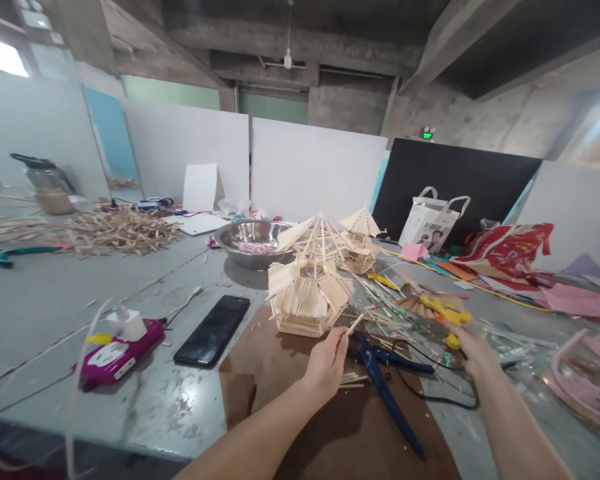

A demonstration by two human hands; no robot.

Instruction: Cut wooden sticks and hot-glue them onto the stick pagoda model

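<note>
My left hand (327, 363) is closed in a pinch on a thin wooden stick (354, 325), held just right of a small pavilion model built of wooden sticks (307, 287). The model stands on a brown board (280, 373). My right hand (473, 350) is closed round a yellow glue gun (445, 313), blurred by motion, above a litter of sticks. Blue-handled cutters (385, 380) lie on the board between my hands, with a black cord beside them.
A second stick pavilion (359, 247) and a steel bowl (250, 241) stand behind the model. A black phone (213, 330) and a magenta power bank (117, 353) lie at left. A stick heap (120, 230), white bag (433, 223) and red and pink paper surround them.
</note>
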